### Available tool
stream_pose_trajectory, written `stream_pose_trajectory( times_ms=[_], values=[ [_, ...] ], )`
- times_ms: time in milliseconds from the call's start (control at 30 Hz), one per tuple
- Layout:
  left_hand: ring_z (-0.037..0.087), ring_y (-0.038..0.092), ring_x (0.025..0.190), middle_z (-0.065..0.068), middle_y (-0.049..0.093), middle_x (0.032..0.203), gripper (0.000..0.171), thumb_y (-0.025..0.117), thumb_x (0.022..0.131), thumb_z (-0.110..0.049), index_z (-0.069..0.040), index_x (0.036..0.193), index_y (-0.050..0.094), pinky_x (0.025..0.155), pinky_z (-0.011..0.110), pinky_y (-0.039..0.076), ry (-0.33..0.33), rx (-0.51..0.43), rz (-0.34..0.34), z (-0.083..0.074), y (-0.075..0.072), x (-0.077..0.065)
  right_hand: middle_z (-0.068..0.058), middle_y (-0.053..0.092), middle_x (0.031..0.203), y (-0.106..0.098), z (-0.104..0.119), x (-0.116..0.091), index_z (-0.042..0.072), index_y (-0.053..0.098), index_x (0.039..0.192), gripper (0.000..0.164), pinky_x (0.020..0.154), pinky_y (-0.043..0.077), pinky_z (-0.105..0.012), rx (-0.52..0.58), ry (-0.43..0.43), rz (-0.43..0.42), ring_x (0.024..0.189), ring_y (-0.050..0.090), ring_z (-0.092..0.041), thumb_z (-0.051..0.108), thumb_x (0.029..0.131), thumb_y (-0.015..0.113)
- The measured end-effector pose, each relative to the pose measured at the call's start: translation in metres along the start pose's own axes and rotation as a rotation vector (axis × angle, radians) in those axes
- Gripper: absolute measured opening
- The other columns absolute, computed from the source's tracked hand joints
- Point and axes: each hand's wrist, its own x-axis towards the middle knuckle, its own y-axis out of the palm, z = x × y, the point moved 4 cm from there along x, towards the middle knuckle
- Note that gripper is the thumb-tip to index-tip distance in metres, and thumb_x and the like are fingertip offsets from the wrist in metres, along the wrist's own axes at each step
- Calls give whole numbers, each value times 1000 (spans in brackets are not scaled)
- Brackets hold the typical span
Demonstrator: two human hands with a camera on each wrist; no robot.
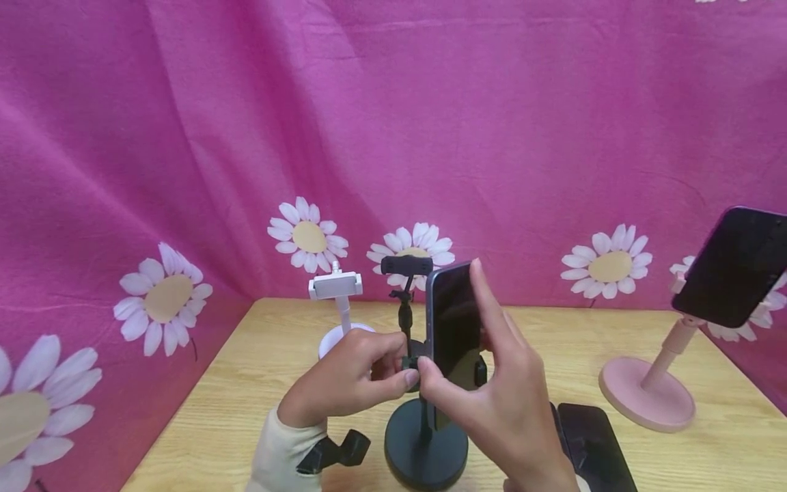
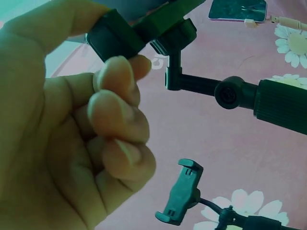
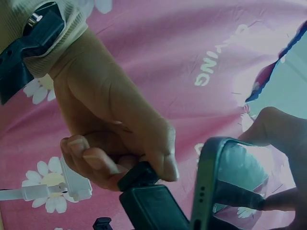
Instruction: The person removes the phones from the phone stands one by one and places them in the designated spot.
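My right hand (image 1: 513, 393) grips a dark smartphone (image 1: 453, 314) by its edges, index finger along the far upper edge and thumb at the near side. The phone stands upright by the holder of a black phone stand, whose round base (image 1: 425, 444) rests on the table. My left hand (image 1: 350, 376) pinches the end of the stand's clamp (image 2: 115, 36) between thumb and index finger, its other fingers curled in. In the right wrist view, a gap shows between the phone's edge (image 3: 204, 187) and the clamp's holder plate (image 3: 153, 206).
Behind stand a white phone stand (image 1: 336, 283) and another black phone stand (image 1: 406, 265). At right, a pink phone stand (image 1: 648, 393) holds a phone (image 1: 734, 266). Dark phones (image 1: 593, 444) lie flat beside my right wrist. A pink flowered cloth (image 1: 492, 137) hangs behind the wooden table (image 1: 233, 396).
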Motion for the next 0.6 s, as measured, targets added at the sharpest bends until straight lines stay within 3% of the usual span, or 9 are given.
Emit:
stream_pose_trajectory(
  times_ms=[200, 367, 600],
  values=[
    [1, 45, 52, -12, 46, 58, 21, 64, 92, -29, -18, 78, 52, 47, 20, 42, -48, 45, 17, -5, 0, 0, 7, 63, 101, -2, 1, 0, 45, 25, 149, 102, 75, 47, -39, 8, 36, 36, 88, 61, -9, 20, 70, 84],
    [1, 44, 51, -12, 45, 58, 24, 63, 93, -32, -18, 77, 51, 47, 20, 40, -57, 58, 10, -5, 1, 0, 7, 67, 104, -2, 1, 0, 45, 25, 149, 102, 79, 50, -39, 47, 37, 66, 91, 64, -8, 20, 70, 85],
    [2, 45, 54, -13, 47, 60, 18, 63, 93, -27, -18, 81, 55, 48, 20, 40, -47, 31, -4, -4, 1, 0, -4, 59, 126, -13, 10, 0, 36, 20, 152, 110, 92, 50, -30, 330, 0, 64, 109, 63, -17, -7, 71, 80]
  ],
)
